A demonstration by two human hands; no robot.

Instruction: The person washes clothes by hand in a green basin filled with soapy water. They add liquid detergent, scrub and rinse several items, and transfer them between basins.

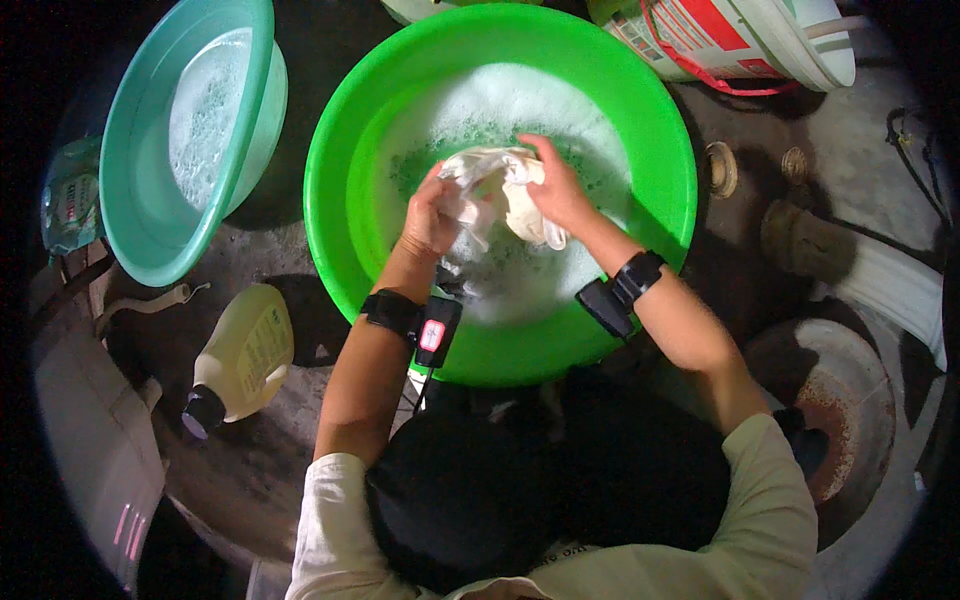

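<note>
A wet white cloth (491, 163) hangs bunched between my two hands, above a large green plastic basin (337, 120). My left hand (433, 217) grips one end of it, and my right hand (556, 186) grips the other, with the index finger lifted away. Soapy water with thick white suds (517, 94) fills the bottom of the basin. Near my left wrist something dark and grey, perhaps more fabric, shows in the foam; its shape is partly hidden. Each forearm wears a black strap with a small box.
A teal basin (135, 150) holding suds stands tilted at upper left. Below it is a yellowish detergent bottle (251, 352) with a black cap. A white bucket (697, 37) lies at upper right. A white pipe (877, 262) and a rusty round bowl (862, 390) are at right.
</note>
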